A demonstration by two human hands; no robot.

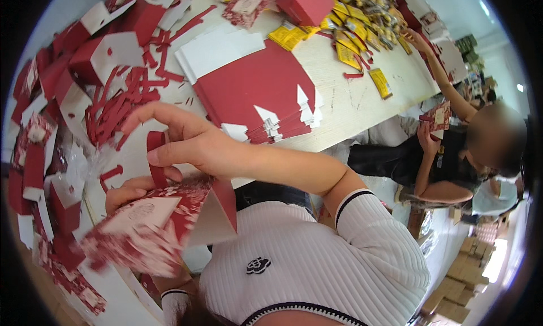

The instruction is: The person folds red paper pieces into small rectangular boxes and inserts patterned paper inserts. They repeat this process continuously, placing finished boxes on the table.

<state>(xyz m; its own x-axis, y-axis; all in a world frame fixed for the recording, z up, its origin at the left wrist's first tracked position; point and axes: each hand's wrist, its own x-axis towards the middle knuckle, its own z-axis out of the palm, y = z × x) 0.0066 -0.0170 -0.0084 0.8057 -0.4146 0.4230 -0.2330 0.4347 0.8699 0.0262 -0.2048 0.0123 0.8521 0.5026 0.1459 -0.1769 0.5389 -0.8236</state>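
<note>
My left hand [128, 195] grips a red gift box [155, 216] with a pale floral print and a cream label panel, close to my torso. The box is tilted, its near side is blurred, and a plain inner or side panel shows at its right. Above the box, my right hand [198, 145] pinches a red ribbon strap [156, 170] between thumb and fingers. The strap stands up from the box's upper edge in a loop. The box hides most of my left palm and forearm.
A heap of red ribbon straps [121, 102] lies left of my hands, beside many piled red boxes [110, 57]. Flat red card sheets [254, 91] and white sheets [218, 49] are stacked ahead. Yellow packets [350, 29] lie beyond; at right a co-worker [452, 150] holds a floral card piece.
</note>
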